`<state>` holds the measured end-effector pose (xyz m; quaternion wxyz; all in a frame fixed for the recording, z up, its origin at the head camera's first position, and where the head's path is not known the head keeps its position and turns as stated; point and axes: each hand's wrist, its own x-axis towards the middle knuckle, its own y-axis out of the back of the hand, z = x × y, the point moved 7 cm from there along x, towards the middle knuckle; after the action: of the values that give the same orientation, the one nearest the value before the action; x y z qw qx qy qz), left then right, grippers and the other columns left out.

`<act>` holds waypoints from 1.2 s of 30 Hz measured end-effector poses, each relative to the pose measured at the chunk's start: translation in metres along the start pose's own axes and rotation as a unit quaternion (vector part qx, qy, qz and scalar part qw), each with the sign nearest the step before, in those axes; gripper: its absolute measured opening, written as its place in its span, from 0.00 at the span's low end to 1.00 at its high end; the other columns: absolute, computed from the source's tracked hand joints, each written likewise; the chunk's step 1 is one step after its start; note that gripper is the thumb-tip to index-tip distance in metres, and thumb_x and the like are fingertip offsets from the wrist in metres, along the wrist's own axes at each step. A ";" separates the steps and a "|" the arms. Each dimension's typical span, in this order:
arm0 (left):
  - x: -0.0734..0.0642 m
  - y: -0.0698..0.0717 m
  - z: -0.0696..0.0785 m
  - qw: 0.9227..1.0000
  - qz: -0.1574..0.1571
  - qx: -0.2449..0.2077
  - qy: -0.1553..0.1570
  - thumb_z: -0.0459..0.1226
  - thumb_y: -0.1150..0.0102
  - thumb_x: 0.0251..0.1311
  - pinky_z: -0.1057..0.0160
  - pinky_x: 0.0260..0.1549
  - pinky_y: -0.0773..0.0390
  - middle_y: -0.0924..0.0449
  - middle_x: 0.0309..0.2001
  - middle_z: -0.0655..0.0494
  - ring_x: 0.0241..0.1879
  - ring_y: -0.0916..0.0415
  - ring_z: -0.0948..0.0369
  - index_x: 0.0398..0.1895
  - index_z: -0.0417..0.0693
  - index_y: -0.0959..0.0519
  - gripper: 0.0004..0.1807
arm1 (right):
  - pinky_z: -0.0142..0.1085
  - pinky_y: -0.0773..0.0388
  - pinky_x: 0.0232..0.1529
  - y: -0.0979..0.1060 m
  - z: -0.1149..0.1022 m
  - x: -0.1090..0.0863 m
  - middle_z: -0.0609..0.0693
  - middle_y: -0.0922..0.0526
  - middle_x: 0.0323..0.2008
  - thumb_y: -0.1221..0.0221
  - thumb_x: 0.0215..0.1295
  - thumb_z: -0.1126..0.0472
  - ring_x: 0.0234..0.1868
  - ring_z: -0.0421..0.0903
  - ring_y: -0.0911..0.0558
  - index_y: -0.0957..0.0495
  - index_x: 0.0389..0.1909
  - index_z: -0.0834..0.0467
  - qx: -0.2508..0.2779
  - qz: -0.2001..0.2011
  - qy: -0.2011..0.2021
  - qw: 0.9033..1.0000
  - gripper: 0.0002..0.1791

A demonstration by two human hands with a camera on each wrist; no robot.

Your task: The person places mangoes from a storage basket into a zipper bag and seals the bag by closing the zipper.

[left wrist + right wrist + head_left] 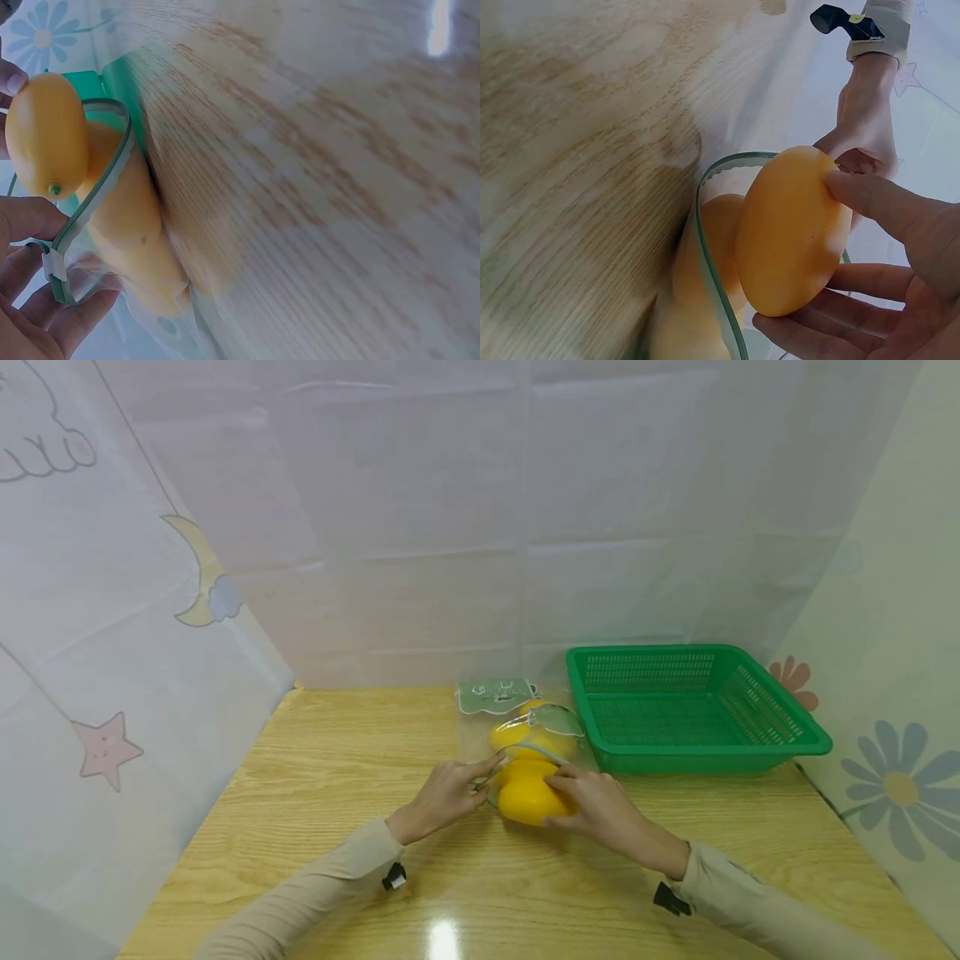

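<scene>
A clear zip bag point(495, 696) with a green printed panel lies on the table, its mouth spread towards me. Several yellow mangoes point(124, 199) are inside it. My left hand point(445, 795) pinches the bag's green-edged rim beside the white slider point(54, 265), thumb on one side and fingers on the other. In my right hand point(606, 810) is one smooth yellow mango point(789, 232), gripped between thumb and fingers right at the bag's mouth. A small green stem nub shows on its end in the left wrist view. The rim partly frames this mango.
A green plastic basket point(697, 750) with slotted walls stands at the back right, close beside the bag. The wood-grain table point(337, 752) ends at a pale sheet point(405, 568) hung behind it. Printed sheets also hang on both sides.
</scene>
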<state>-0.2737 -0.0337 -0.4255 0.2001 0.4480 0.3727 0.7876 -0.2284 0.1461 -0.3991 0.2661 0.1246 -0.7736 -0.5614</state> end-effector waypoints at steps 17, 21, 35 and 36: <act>0.000 0.001 0.001 1.000 -0.001 0.002 0.000 0.24 0.30 0.50 0.80 0.13 0.37 0.16 0.49 0.47 0.12 0.39 0.74 0.63 0.40 0.24 0.33 | 0.50 0.18 0.41 0.000 -0.004 0.003 0.61 0.15 0.47 0.25 0.50 0.52 0.45 0.57 0.16 0.18 0.48 0.68 -0.003 0.024 0.012 1.000 0.29; 0.001 0.001 0.002 1.000 0.000 0.002 -0.001 0.24 0.30 0.50 0.81 0.14 0.37 0.15 0.48 0.47 0.12 0.39 0.74 0.63 0.40 0.24 0.32 | 0.50 0.18 0.43 -0.002 -0.006 0.004 0.60 0.15 0.47 0.25 0.50 0.53 0.47 0.57 0.16 0.18 0.48 0.68 0.000 0.027 0.012 1.000 0.29; 0.002 0.002 0.003 1.000 -0.003 0.003 -0.004 0.23 0.30 0.49 0.79 0.11 0.41 0.13 0.41 0.47 0.12 0.50 0.76 0.62 0.39 0.24 0.32 | 0.49 0.18 0.39 -0.007 -0.008 0.008 0.59 0.15 0.45 0.25 0.51 0.54 0.42 0.55 0.16 0.18 0.47 0.67 -0.020 0.027 0.013 0.999 0.27; 0.002 0.002 0.003 1.000 -0.004 0.004 -0.004 0.24 0.30 0.49 0.79 0.11 0.41 0.13 0.40 0.47 0.12 0.50 0.75 0.62 0.39 0.24 0.32 | 0.48 0.18 0.39 -0.007 -0.008 0.008 0.59 0.15 0.44 0.25 0.51 0.54 0.42 0.55 0.16 0.18 0.47 0.67 -0.023 0.026 0.014 0.999 0.27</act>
<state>-0.2715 -0.0328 -0.4217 0.2032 0.4499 0.3767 0.7839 -0.2312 0.1328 -0.4020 0.2945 0.1058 -0.7595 -0.5702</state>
